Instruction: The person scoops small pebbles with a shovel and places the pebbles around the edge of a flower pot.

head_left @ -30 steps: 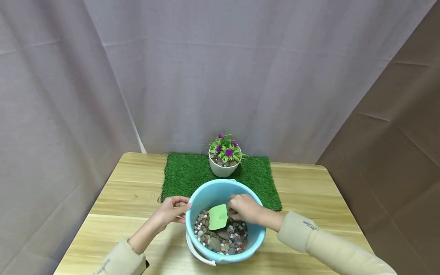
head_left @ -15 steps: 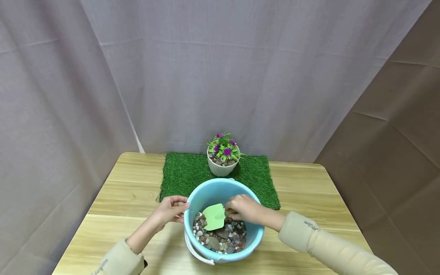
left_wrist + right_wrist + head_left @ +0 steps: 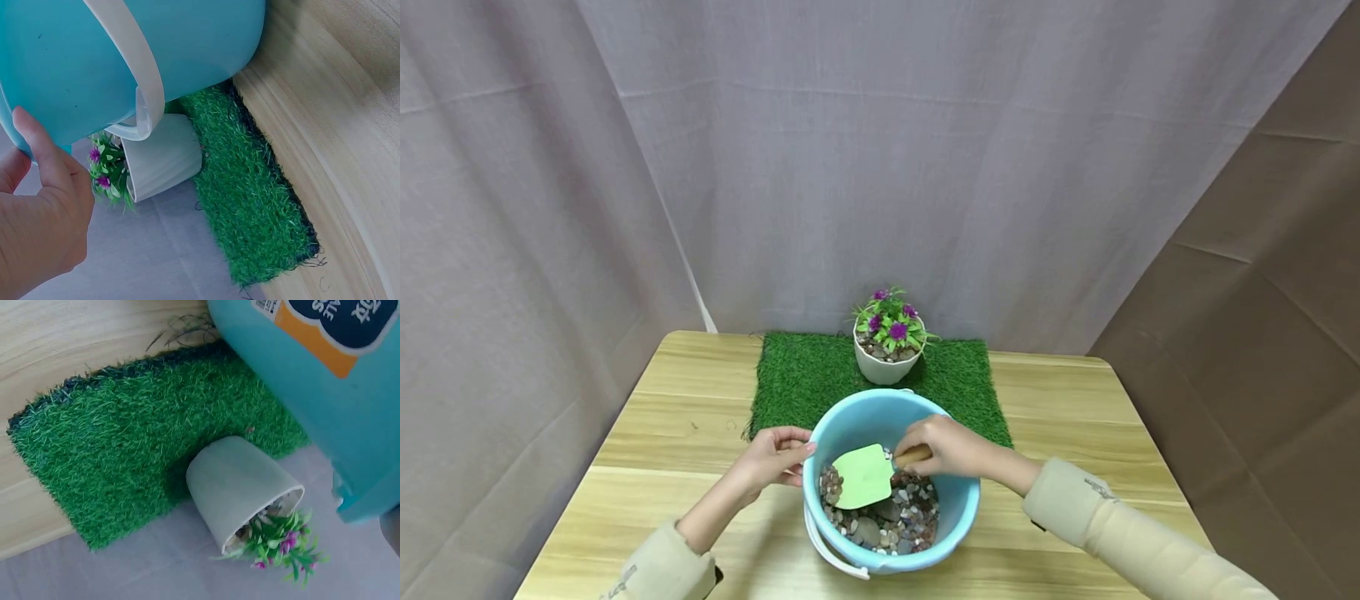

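A light blue bucket (image 3: 958,512) with pebbles (image 3: 867,532) in its bottom stands near the table's front. My left hand (image 3: 767,462) pinches its left rim, thumb at the rim; in the left wrist view that hand (image 3: 47,200) is at the bucket's edge. My right hand (image 3: 951,450) reaches over the opposite rim and grips the wooden handle (image 3: 913,456) of a small shovel. The shovel's light green blade (image 3: 862,477) lies tilted inside the bucket, pointing left, with brown pebbles at its far left edge. The right wrist view barely shows the right hand.
A white pot (image 3: 885,367) of purple flowers stands behind the bucket on a green artificial grass mat (image 3: 805,375). The bucket's white carrying handle (image 3: 835,554) hangs at its front left. Grey curtains (image 3: 880,167) rise behind the wooden table (image 3: 1060,408).
The shovel blade has moved left across the pebbles and its face shows larger. The right hand has turned, so the wooden handle now shows. The left hand stays at the rim.
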Demonstrator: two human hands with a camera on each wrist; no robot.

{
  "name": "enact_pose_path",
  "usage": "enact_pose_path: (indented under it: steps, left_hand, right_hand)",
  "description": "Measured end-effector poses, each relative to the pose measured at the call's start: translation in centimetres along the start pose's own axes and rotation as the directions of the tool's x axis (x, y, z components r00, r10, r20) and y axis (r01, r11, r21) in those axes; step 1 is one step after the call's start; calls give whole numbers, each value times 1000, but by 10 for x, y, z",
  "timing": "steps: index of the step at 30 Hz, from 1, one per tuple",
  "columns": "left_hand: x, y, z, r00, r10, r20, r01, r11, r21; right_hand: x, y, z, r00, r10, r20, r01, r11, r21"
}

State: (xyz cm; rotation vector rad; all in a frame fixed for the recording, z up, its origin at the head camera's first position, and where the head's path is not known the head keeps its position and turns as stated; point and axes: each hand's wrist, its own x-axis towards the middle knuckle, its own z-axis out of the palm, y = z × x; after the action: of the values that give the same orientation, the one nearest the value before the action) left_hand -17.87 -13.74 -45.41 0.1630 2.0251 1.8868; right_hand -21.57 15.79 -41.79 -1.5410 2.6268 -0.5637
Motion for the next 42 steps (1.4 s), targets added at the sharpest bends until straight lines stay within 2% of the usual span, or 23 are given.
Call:
enact_pose_path:
  steps: [10, 18, 26, 30, 36, 42]
  left_hand:
    - [1, 1, 1, 1000, -7, -14, 7, 1000, 8]
    - [-2, 0, 2, 1000, -13, -2, 13, 1000, 10]
    - [0, 1, 1, 1000, 5, -2, -5, 1000, 7]
    - [0, 1, 1, 1000, 5, -3, -5, 1000, 6]
    - [1, 2, 1, 1000, 2, -5, -2, 1000, 5]
    - [0, 1, 2, 1000, 5, -10, -4, 1000, 12]
  right_hand:
    - [-13, 12, -25, 994, 78, -72, -70, 993, 97]
    - [-23, 17, -31, 983, 105, -152, -85, 987, 137]
    - [-25, 25, -45, 969, 158, -188, -123, 976, 182]
    - [-27, 32, -50, 953, 217, -210, -175, 964, 201]
    - [-32, 46, -54, 908, 352, -229, -278, 913, 300]
    - [-36, 60, -56, 868, 422, -260, -348, 893, 287]
